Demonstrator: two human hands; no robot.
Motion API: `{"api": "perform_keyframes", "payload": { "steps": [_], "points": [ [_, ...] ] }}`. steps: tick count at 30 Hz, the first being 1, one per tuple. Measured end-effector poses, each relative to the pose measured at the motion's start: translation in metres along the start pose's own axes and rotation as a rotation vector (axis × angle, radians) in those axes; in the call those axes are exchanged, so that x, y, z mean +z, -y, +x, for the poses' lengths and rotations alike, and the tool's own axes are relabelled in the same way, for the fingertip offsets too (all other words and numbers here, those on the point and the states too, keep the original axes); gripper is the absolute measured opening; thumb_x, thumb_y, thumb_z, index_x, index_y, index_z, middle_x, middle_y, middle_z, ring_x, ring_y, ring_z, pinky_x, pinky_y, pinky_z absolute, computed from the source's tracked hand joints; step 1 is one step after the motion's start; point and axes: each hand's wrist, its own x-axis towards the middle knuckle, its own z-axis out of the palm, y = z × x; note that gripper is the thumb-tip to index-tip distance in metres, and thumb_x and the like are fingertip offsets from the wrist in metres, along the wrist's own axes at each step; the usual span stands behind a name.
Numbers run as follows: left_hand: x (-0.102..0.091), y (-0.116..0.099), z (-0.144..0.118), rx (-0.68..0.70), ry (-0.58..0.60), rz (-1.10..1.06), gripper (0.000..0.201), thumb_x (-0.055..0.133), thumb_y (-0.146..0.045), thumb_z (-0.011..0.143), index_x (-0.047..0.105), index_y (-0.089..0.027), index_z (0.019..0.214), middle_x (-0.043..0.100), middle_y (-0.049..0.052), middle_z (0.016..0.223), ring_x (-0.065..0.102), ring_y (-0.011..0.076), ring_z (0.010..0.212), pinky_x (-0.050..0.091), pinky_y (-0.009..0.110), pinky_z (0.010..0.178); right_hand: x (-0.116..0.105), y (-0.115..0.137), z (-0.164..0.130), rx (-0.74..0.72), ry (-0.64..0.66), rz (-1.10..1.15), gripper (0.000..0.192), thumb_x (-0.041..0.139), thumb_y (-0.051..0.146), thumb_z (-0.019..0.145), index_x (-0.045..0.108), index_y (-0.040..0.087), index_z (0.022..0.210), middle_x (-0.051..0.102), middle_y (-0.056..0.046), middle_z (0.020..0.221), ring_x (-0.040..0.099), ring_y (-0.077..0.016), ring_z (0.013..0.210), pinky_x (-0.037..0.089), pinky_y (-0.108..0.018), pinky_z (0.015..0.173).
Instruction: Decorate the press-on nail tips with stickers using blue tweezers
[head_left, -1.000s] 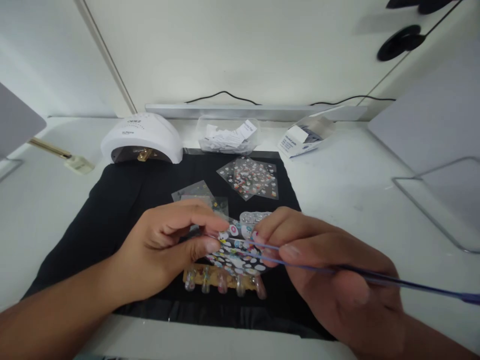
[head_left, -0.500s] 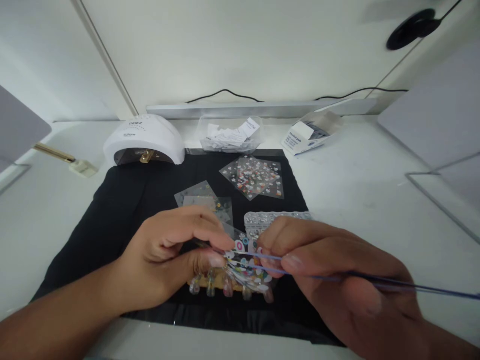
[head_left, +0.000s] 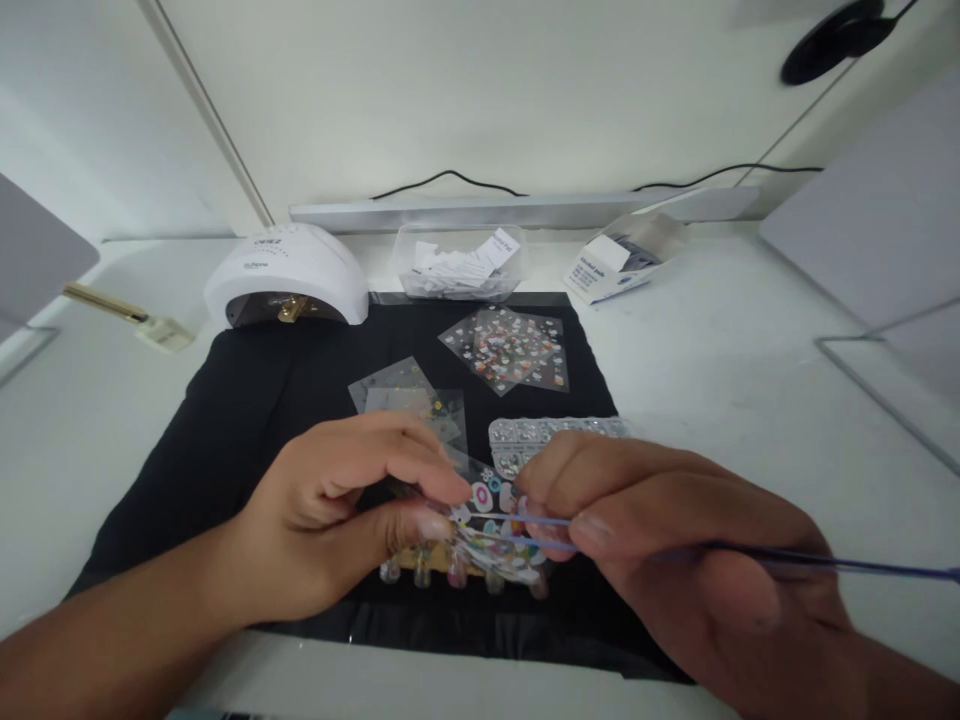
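Note:
My left hand (head_left: 337,515) pinches the left edge of a clear sticker sheet (head_left: 487,495) with colourful prints between thumb and forefinger. Blue tweezers (head_left: 637,552) lie in my right hand (head_left: 690,560), closed around them, their two tips apart and pointing left at the sheet near my left thumb. Whether the tips touch a sticker I cannot tell. Under the sheet, a row of several decorated nail tips (head_left: 457,570) stands out from a tan holder, partly hidden. A clear rhinestone case (head_left: 555,432) lies behind my right fingers.
A black mat (head_left: 277,400) covers the white table. On it lie clear sticker sheets (head_left: 517,350) and more sheets (head_left: 405,390). Behind stand a white nail lamp (head_left: 289,270), a clear bin (head_left: 461,285) of paper packets and an alcohol pad box (head_left: 611,265). A flat brush (head_left: 161,330) rests left.
The view has shifted slightly. Both hands keep their grips, and the tweezers' rear end has risen a little while the tips stay near my left thumb.

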Motion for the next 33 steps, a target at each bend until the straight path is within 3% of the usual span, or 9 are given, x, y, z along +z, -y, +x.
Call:
{"api": "perform_keyframes", "payload": {
  "steps": [6, 11, 15, 26, 30, 33],
  "points": [
    [0.001, 0.0, -0.001, -0.011, -0.019, 0.024, 0.018, 0.072, -0.008, 0.085, 0.074, -0.02, 0.098, 0.072, 0.004, 0.086, 0.067, 0.014, 0.077, 0.055, 0.023, 0.07, 0.003, 0.001, 0.0, 0.004, -0.008, -0.005, 0.032, 0.052, 0.043, 0.097, 0.076, 0.028, 0.112, 0.069, -0.007, 0.077, 0.064, -0.0201, 0.066, 0.055, -0.037, 0.058],
    [0.001, 0.004, -0.003, -0.009, -0.016, 0.018, 0.033, 0.069, -0.007, 0.087, 0.072, -0.027, 0.112, 0.07, 0.002, 0.091, 0.064, 0.013, 0.083, 0.053, 0.022, 0.077, 0.003, 0.002, 0.001, 0.006, -0.058, 0.013, 0.031, 0.053, 0.043, 0.097, 0.077, 0.028, 0.109, 0.067, -0.006, 0.075, 0.063, -0.0196, 0.065, 0.056, -0.037, 0.06],
    [0.003, 0.008, -0.006, -0.032, -0.034, -0.061, 0.042, 0.064, -0.006, 0.09, 0.066, -0.034, 0.121, 0.064, -0.001, 0.09, 0.06, 0.0097, 0.08, 0.051, 0.017, 0.072, 0.005, 0.003, 0.001, 0.025, -0.065, 0.029, 0.031, 0.053, 0.044, 0.097, 0.077, 0.028, 0.109, 0.068, -0.007, 0.078, 0.065, -0.0207, 0.07, 0.057, -0.038, 0.062],
    [0.013, 0.001, -0.008, -0.116, -0.234, 0.041, 0.033, 0.081, -0.014, 0.078, 0.075, -0.032, 0.105, 0.071, -0.004, 0.087, 0.066, 0.0082, 0.076, 0.053, 0.012, 0.07, 0.011, 0.003, -0.018, -0.098, -0.203, -0.19, 0.031, 0.05, 0.04, 0.099, 0.075, 0.024, 0.107, 0.073, -0.008, 0.089, 0.07, -0.0212, 0.076, 0.063, -0.039, 0.067],
    [0.015, 0.0, -0.008, -0.118, -0.254, 0.063, 0.034, 0.08, -0.012, 0.078, 0.075, -0.032, 0.105, 0.073, -0.004, 0.09, 0.068, 0.0092, 0.081, 0.054, 0.013, 0.075, 0.015, 0.005, -0.016, -0.081, -0.261, -0.198, 0.031, 0.051, 0.041, 0.098, 0.076, 0.023, 0.107, 0.073, -0.008, 0.086, 0.07, -0.0213, 0.076, 0.063, -0.037, 0.065],
    [0.015, -0.001, -0.01, -0.161, -0.242, 0.079, 0.039, 0.076, -0.008, 0.079, 0.073, -0.034, 0.108, 0.073, -0.006, 0.094, 0.068, 0.0079, 0.084, 0.054, 0.012, 0.078, 0.011, 0.005, -0.017, -0.105, -0.227, -0.209, 0.032, 0.049, 0.039, 0.099, 0.074, 0.022, 0.11, 0.072, -0.007, 0.087, 0.07, -0.0209, 0.077, 0.064, -0.036, 0.065]
  ]
}}
